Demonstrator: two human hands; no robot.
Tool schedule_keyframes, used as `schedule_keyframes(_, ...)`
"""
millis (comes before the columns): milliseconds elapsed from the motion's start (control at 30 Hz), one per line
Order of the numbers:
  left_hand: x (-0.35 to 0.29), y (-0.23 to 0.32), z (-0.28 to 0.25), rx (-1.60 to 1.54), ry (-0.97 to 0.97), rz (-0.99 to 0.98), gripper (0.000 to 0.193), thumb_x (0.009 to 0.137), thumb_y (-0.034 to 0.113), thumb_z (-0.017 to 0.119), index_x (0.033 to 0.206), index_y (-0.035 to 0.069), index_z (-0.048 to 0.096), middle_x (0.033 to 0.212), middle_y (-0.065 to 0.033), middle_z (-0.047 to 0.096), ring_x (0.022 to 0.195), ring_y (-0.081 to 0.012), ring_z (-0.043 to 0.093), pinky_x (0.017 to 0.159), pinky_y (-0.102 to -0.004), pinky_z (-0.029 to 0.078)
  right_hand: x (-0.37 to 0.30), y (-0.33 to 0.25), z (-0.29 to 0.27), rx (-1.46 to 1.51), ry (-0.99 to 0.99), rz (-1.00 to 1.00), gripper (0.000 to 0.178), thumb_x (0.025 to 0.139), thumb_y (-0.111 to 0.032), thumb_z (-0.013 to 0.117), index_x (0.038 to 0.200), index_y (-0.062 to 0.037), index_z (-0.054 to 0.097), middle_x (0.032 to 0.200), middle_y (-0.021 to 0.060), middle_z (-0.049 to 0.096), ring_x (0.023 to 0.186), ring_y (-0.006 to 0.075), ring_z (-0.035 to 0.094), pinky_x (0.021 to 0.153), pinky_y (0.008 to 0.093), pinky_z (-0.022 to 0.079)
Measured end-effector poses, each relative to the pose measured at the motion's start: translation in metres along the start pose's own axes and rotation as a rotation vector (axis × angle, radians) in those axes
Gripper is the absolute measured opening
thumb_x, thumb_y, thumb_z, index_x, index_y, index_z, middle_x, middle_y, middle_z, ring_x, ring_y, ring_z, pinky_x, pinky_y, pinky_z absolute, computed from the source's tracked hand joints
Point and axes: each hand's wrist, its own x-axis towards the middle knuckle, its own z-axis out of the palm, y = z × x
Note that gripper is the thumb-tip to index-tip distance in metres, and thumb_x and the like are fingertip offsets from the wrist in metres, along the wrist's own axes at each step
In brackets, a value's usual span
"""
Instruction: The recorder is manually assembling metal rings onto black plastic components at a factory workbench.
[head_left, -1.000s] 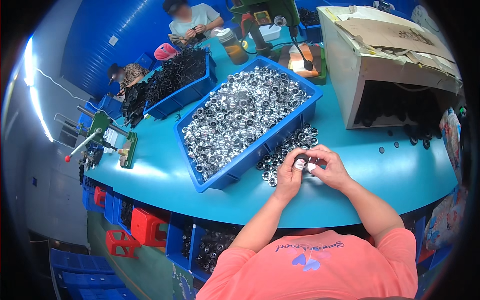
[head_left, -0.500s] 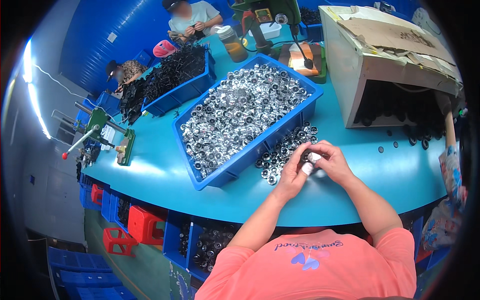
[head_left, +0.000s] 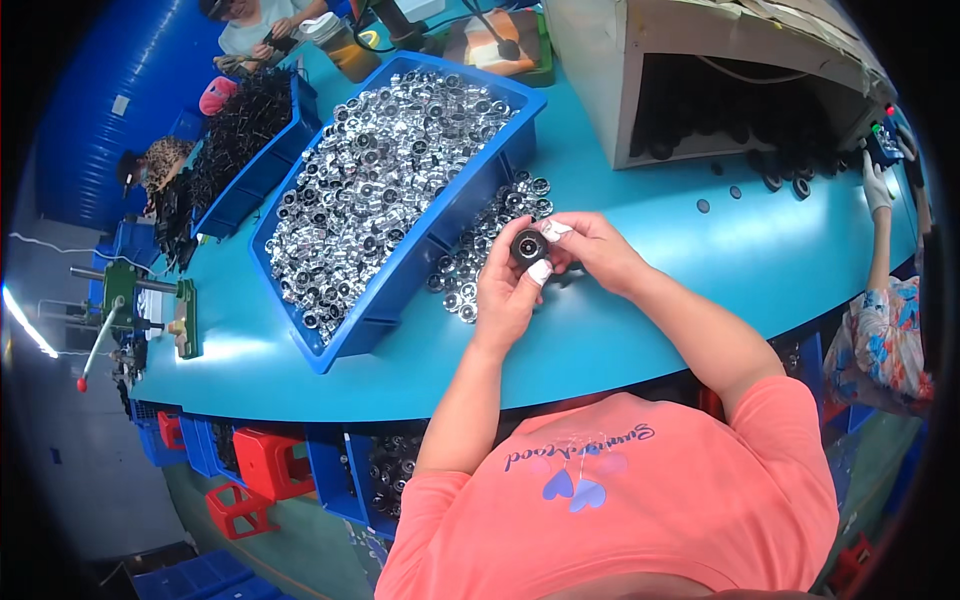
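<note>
Between my two hands is a small black wheel (head_left: 529, 247) with a shiny hub facing up. My left hand (head_left: 505, 295) is closed around its left side, thumb along the lower edge. My right hand (head_left: 598, 252) is closed at its upper right edge, with the fingers curled partly out of sight. Both thumbs have white coverings at their tips. Just beyond my left hand lies a loose heap of silvery wheel hubs (head_left: 470, 258) on the table. Beside it stands a big blue bin (head_left: 400, 290) filled with the same silvery hubs (head_left: 375, 185).
A white box (head_left: 590, 90) at the far right holds black rings, with several (head_left: 801, 187) spilled before it. Another blue bin (head_left: 270, 165) bears black parts. A green hand press (head_left: 125, 300) stands at left. Another person's gloved hand (head_left: 877, 187) is at the right edge.
The view has swung, so the table and bins sit further left and higher. The black wheel, mostly hidden by my fingers before, now shows its face between my hands.
</note>
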Motion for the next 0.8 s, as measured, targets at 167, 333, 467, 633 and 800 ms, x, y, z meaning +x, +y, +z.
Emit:
schedule_keyframes(167, 0.002, -0.003, 0.002, 0.078, 0.002, 0.081, 0.06, 0.095, 0.008, 0.068, 0.15, 0.007, 0.044, 0.119, -0.0068, 0.065, 0.087, -0.0104, 0.065, 0.056, -0.0211, 0.05, -0.002, -0.005, 0.005, -0.066, 0.023, -0.002, 0.028, 0.095, -0.012, 0.066, 0.121, -0.0009, 0.068, 0.103, 0.0035, 0.07, 0.09, 0.01, 0.065, 0.077, 0.0275, 0.054)
schedule_keyframes(333, 0.005, -0.008, -0.002, -0.023, -0.019, 0.102, 0.046, 0.101, 0.009, 0.059, 0.145, 0.006, 0.047, 0.12, -0.0091, 0.065, 0.088, -0.0128, 0.067, 0.056, -0.0215, 0.051, -0.003, -0.011, 0.012, -0.019, 0.043, -0.025, 0.029, 0.093, -0.005, 0.066, 0.121, 0.0002, 0.067, 0.108, 0.0081, 0.071, 0.101, 0.015, 0.067, 0.087, 0.0328, 0.057)
schedule_keyframes(467, 0.004, -0.012, -0.008, -0.062, 0.018, 0.115, 0.028, 0.104, 0.012, 0.057, 0.131, 0.008, 0.051, 0.113, -0.0086, 0.062, 0.077, -0.0119, 0.065, 0.051, -0.0217, 0.048, -0.002, -0.008, 0.012, 0.037, -0.025, -0.06, 0.027, 0.096, -0.007, 0.068, 0.122, 0.0011, 0.066, 0.114, 0.0097, 0.069, 0.104, 0.0171, 0.068, 0.09, 0.0333, 0.058)
schedule_keyframes(633, 0.002, -0.011, -0.004, -0.051, 0.092, 0.162, 0.018, 0.104, 0.011, 0.057, 0.122, 0.01, 0.057, 0.098, -0.0026, 0.063, 0.069, -0.0051, 0.058, 0.047, -0.0178, 0.043, 0.003, 0.015, 0.004, -0.013, -0.054, -0.107, 0.028, 0.096, -0.002, 0.064, 0.124, 0.003, 0.064, 0.114, 0.0103, 0.069, 0.104, 0.0186, 0.069, 0.091, 0.0338, 0.059)
schedule_keyframes(800, 0.003, -0.014, -0.01, 0.001, 0.122, 0.134, 0.023, 0.103, 0.01, 0.059, 0.126, 0.01, 0.056, 0.093, -0.0007, 0.064, 0.06, -0.0028, 0.052, 0.047, -0.0175, 0.041, 0.003, 0.017, 0.009, 0.02, -0.019, -0.101, 0.031, 0.095, -0.002, 0.062, 0.125, 0.0035, 0.064, 0.115, 0.0106, 0.069, 0.101, 0.0178, 0.069, 0.09, 0.0316, 0.058)
